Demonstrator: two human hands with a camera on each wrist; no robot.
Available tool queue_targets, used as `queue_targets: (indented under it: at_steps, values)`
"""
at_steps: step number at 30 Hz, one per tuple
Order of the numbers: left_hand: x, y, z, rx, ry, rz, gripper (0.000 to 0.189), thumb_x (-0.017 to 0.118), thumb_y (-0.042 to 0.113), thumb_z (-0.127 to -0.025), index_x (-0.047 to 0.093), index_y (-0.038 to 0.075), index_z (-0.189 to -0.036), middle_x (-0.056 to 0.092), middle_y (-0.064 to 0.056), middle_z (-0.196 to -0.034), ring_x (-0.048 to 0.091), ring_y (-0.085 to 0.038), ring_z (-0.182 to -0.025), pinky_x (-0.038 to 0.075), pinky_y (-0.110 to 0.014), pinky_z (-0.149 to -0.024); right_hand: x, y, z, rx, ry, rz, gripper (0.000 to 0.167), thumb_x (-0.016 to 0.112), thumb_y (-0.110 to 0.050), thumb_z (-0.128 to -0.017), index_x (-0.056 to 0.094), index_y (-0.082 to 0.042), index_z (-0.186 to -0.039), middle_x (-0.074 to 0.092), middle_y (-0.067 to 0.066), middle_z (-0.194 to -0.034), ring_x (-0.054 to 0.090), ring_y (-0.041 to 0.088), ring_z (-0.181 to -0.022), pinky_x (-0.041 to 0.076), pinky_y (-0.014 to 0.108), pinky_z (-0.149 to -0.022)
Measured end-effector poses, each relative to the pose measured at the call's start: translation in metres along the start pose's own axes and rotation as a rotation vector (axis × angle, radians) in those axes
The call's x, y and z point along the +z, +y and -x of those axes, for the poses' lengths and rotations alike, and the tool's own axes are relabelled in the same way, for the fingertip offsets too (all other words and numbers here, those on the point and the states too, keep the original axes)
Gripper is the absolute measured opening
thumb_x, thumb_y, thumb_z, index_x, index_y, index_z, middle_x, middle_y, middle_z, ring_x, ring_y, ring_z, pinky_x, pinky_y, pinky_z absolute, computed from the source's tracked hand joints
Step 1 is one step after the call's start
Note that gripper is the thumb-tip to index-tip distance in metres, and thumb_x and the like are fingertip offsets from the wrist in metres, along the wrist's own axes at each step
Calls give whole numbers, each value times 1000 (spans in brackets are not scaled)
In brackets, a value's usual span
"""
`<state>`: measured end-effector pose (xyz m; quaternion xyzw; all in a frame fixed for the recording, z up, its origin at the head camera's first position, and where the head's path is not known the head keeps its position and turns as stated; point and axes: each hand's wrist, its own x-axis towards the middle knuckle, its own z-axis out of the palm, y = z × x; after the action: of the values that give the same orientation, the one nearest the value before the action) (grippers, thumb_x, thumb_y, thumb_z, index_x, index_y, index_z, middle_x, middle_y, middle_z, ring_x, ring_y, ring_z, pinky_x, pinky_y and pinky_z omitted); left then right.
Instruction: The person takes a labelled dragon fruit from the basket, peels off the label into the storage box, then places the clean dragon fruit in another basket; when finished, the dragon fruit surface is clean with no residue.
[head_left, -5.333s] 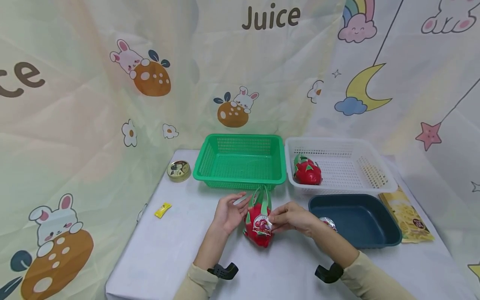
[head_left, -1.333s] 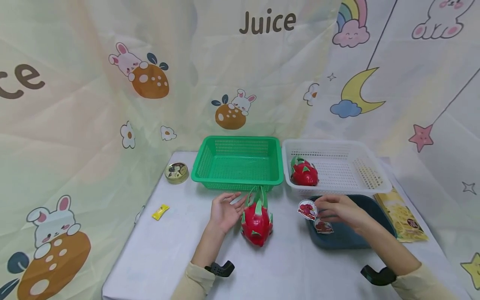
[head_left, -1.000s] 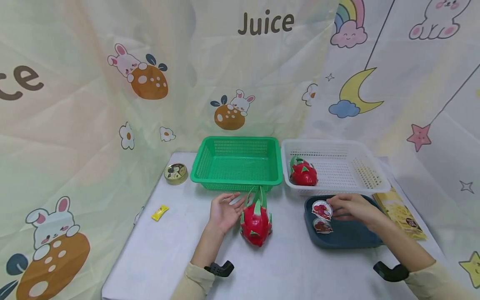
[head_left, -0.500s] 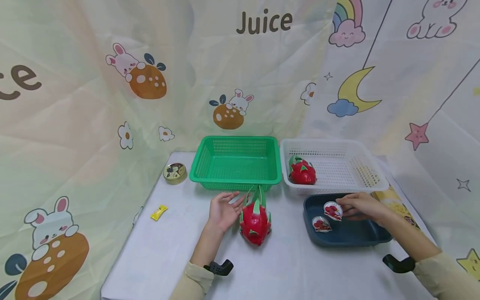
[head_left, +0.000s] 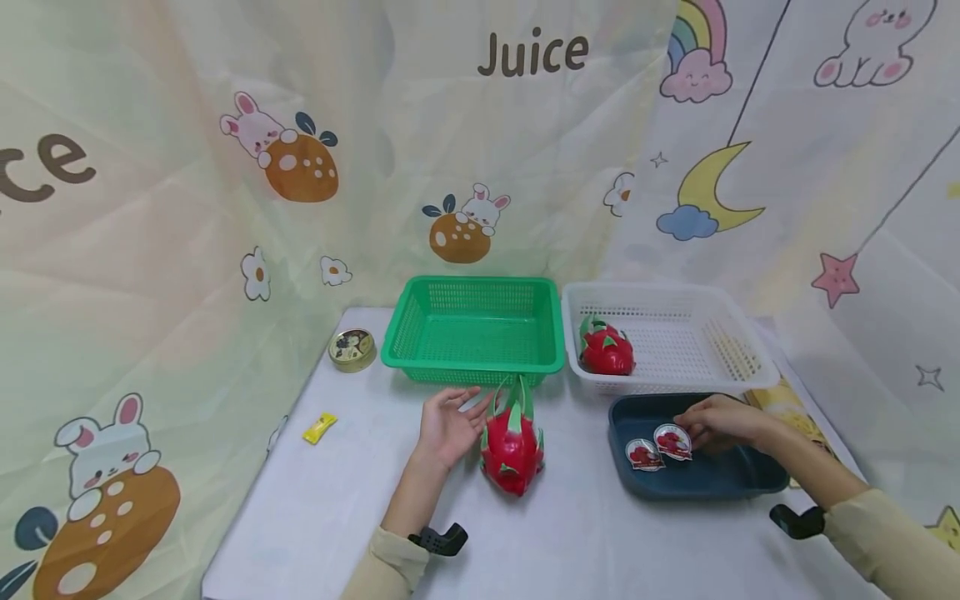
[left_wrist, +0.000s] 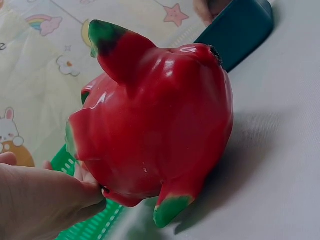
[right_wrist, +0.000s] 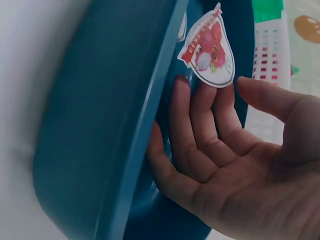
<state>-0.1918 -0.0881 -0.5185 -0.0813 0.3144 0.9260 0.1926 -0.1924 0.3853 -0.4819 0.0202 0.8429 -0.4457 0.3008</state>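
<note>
In the head view my right hand [head_left: 720,421] reaches into the dark blue tray [head_left: 705,487]. Its thumb and fingertips hold the edge of a round sticker [head_left: 672,442] printed with red fruit; the right wrist view shows this sticker [right_wrist: 210,52] tilted before the fingertips. A second similar sticker [head_left: 644,455] lies in the tray, left of it. A red dragon fruit [head_left: 512,450] with green leaf tips rests on the table. My left hand [head_left: 450,429] is beside its leafy end, palm up and fingers loosely extended; in the left wrist view the fruit [left_wrist: 155,120] hides part of the fingers.
A green basket [head_left: 472,375] stands behind the fruit. Right of it, a white basket [head_left: 697,387] holds another dragon fruit [head_left: 607,348]. A round tin [head_left: 352,350] and a yellow wrapped candy [head_left: 320,428] lie at left. A yellow packet [head_left: 787,404] lies behind the tray.
My right hand has carried the sticker from the dragon fruit over to the tray and lowered it beside the other sticker. The left hand has stayed beside the fruit.
</note>
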Motion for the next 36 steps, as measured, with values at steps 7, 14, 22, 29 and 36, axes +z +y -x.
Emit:
queue_targets:
  at_steps: [7,14,22,29,36]
  values:
    - [-2,0,-1,0,10,-11,39,44,21,-101,41,0,-134,28,-31,-157,34,-41,-146,23,-50,-125,-7,11,-8,14,-10,56,33,58,-26,-106,73,3,-106,76,6,-88,73,22,-80,62,48,-82]
    - [0,1,-3,6,-10,-9,53,44,21,-101,30,-4,-146,27,-31,-157,33,-40,-147,23,-49,-126,-8,11,-10,11,10,94,33,57,-22,-106,73,7,-108,76,8,-90,74,25,-82,62,45,-79]
    - [0,0,-3,-1,-7,-4,54,44,18,-101,28,-5,-147,21,-34,-161,31,-40,-149,24,-48,-125,-2,9,-9,7,11,155,31,59,-17,-104,74,9,-111,75,9,-86,74,23,-78,61,40,-72]
    - [-2,0,-3,-2,-16,-12,56,43,18,-103,24,-5,-150,20,-32,-161,30,-39,-149,26,-46,-124,-1,4,-5,-20,40,234,27,60,-15,-103,78,5,-106,76,11,-89,74,26,-79,62,44,-71]
    - [-3,0,-3,2,-12,-4,54,44,18,-102,27,-5,-148,25,-32,-159,32,-40,-149,25,-47,-125,0,1,-3,-50,50,293,27,58,-13,-103,80,3,-103,76,13,-93,74,28,-83,62,46,-71]
